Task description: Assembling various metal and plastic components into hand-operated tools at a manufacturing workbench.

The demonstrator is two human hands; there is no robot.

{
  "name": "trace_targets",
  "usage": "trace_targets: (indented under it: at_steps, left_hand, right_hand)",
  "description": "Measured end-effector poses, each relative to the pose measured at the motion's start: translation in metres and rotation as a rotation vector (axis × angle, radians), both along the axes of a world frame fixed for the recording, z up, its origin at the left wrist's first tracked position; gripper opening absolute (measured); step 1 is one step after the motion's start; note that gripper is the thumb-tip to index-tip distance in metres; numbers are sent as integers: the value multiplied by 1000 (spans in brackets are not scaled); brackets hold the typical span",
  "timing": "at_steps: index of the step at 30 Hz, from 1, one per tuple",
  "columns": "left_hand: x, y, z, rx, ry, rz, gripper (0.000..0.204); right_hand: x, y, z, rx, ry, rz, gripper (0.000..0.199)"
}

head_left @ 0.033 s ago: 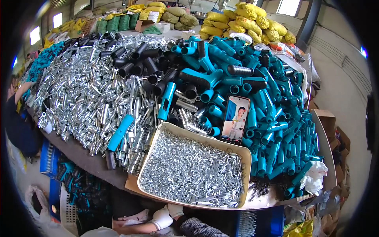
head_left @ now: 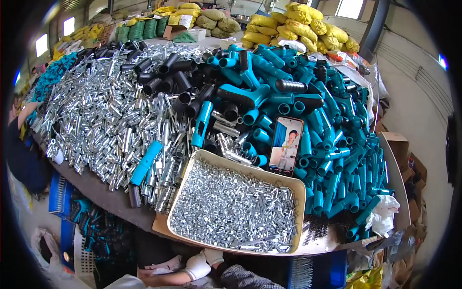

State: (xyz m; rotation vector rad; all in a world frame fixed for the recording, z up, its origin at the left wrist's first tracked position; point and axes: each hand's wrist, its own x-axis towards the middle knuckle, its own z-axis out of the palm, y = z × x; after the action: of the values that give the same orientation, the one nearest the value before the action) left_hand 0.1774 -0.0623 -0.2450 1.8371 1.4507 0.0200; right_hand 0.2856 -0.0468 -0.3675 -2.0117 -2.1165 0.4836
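My left hand [head_left: 196,267], in a white glove, is below the near edge of the table, with its bare forearm coming in from the left. Against it lies my right hand [head_left: 213,256], also white-gloved, below a grey checkered sleeve. The fingers of both are turned away or hidden, so anything held does not show. Above them on the table edge stands a cream tray [head_left: 301,212] full of small shiny metal pieces. A phone [head_left: 287,147] showing a person on its screen leans behind the tray, against teal tubular handles [head_left: 332,188].
A large heap of chrome metal parts [head_left: 115,115] covers the table's left; black tubes [head_left: 180,79] lie mid-heap. A crumpled white bag [head_left: 382,214] sits at right. Blue crates [head_left: 329,269] stand below. Another person's arm [head_left: 26,113] reaches in at far left. Yellow sacks [head_left: 303,29] are stacked behind.
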Motion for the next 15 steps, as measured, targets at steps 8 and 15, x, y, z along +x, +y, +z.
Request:
trace_targets:
  at_steps: [8,15]
  left_hand:
    - [-15,48,64,-351,13,-263,48]
    - [0,58,37,-430,129,-273,44]
  right_hand:
    - [10,18,85,-326,353,-42,39]
    - [18,19,43,-288,263,-32,50]
